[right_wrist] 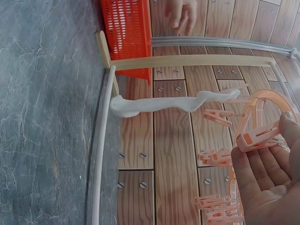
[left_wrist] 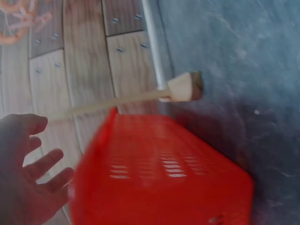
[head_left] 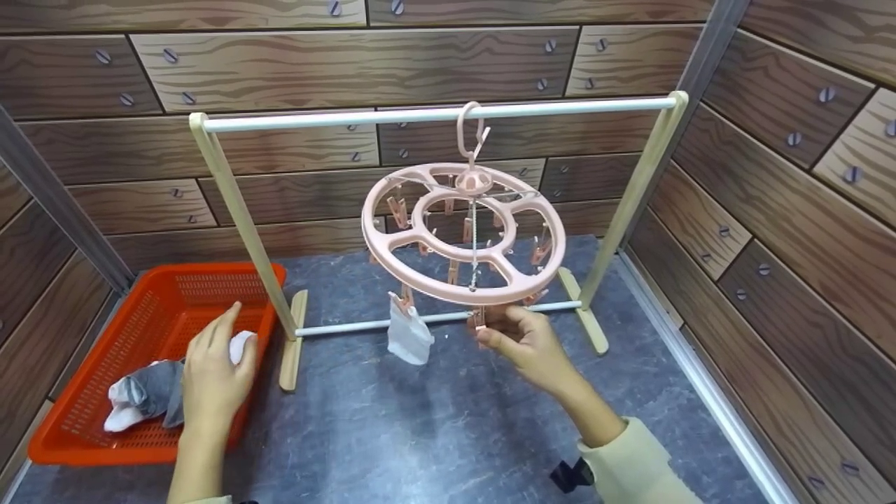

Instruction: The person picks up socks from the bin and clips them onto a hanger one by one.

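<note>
My right hand pinches a pink clothespin hanging at the front rim of a round pink clip hanger, thumb on one side and fingers on the other. Left of it, a white sock hangs from another clip; the right wrist view shows it long and thin. My left hand is over the orange-red basket, fingers apart and holding nothing. Beneath that hand lie grey and white socks, partly hidden by it, with a white piece near the thumb.
The clip hanger hooks over the white top bar of a drying stand with wooden legs. A lower white bar crosses near the blue-grey tabletop. Wood-patterned walls enclose the back and sides.
</note>
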A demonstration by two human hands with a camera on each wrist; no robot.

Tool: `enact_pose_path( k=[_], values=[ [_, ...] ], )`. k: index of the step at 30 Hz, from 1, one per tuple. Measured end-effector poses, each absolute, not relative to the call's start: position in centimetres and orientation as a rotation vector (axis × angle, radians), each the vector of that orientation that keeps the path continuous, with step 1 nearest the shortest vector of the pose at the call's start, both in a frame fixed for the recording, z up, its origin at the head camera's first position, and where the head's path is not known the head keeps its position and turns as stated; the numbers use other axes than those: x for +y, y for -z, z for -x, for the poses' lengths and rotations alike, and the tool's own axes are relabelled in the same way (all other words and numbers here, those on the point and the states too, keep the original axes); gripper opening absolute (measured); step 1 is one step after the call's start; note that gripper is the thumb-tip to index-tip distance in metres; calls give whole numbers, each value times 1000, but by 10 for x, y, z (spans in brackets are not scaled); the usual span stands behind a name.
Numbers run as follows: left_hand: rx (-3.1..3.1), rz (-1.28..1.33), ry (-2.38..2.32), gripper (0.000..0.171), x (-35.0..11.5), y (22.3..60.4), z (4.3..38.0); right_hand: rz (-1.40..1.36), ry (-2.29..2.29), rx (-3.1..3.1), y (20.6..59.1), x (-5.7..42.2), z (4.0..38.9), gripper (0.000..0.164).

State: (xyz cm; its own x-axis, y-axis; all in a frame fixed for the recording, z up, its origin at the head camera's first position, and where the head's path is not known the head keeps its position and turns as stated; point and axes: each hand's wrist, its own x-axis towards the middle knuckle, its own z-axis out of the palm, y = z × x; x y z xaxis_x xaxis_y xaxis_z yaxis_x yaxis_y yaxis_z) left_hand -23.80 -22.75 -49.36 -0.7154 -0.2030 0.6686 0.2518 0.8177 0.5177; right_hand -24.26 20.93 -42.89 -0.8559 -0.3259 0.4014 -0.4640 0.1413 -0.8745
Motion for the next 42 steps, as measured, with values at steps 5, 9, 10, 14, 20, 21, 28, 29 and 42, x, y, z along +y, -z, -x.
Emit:
enact_pose_path(
  k=[5,9,10,14,20,21,28,29,42],
  values=[
    [-2343,-45,784,50,-238,508,239,-799,-1845,-2281,428,209,243,20],
    [-2458,-102,784,49,-244,515,239,-802,-1860,-2271,429,209,243,20],
    [-2480,-111,787,49,-244,517,239,-803,-1862,-2268,429,209,242,20],
    [-2514,-129,813,45,-249,521,242,-811,-1862,-2262,430,209,242,20],
    [-2563,-149,833,44,-256,526,244,-806,-1837,-2281,430,208,242,20],
    [-2572,-153,839,44,-257,527,244,-803,-1834,-2284,430,208,242,20],
    [-2628,-182,911,42,-261,530,249,-802,-1828,-2274,430,209,242,18],
    [-2643,-196,923,42,-262,530,249,-805,-1831,-2271,430,209,242,18],
    [-2975,-282,1121,57,-267,528,250,-835,-1806,-2271,430,210,244,18]
  ],
)
